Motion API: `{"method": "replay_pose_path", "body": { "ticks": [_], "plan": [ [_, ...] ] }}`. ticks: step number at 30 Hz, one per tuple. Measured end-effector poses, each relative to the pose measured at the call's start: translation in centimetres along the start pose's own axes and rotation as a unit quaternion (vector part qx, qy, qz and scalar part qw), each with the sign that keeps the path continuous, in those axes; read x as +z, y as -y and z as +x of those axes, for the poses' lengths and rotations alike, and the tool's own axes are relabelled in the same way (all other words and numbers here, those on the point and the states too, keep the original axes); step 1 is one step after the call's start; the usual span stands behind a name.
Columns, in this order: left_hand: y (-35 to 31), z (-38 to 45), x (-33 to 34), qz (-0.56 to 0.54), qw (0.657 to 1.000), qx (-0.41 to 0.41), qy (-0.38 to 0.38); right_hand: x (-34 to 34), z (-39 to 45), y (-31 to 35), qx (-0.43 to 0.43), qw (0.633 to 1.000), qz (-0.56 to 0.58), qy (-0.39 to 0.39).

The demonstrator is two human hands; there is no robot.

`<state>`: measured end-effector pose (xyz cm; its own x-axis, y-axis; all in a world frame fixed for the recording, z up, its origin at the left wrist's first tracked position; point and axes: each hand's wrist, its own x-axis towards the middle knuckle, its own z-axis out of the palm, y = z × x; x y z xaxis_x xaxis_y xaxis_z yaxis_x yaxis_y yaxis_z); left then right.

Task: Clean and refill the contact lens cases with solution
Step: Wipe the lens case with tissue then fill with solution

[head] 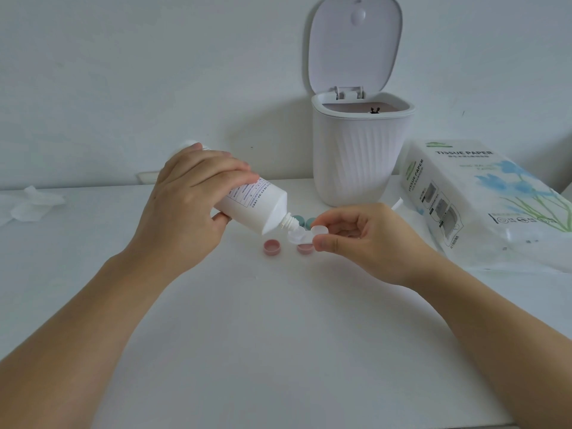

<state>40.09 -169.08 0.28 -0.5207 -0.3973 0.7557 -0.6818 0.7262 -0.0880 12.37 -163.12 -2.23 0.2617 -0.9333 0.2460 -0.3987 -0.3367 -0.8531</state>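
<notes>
Two hands busy, frame centre: my left hand grips the tilted bottle; my right hand pinches the lens case. Squeeze gently, nozzle over the well, case level.

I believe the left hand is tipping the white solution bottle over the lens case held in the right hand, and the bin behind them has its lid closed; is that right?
Not quite: the bin's lid stands open, as the head view shows. The rest holds: the left hand tips the white solution bottle over the lens case held in the right hand.
</notes>
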Motion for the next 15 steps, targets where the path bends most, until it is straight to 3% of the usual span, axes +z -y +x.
{"method": "replay_pose_path", "body": {
  "ticks": [15],
  "plan": [
    [0.26, -0.04, 0.25, -0.003, 1.000, 0.004, -0.010, 0.04, 0.03, -0.03, 0.001, 1.000, 0.005, -0.004]
  ]
}}
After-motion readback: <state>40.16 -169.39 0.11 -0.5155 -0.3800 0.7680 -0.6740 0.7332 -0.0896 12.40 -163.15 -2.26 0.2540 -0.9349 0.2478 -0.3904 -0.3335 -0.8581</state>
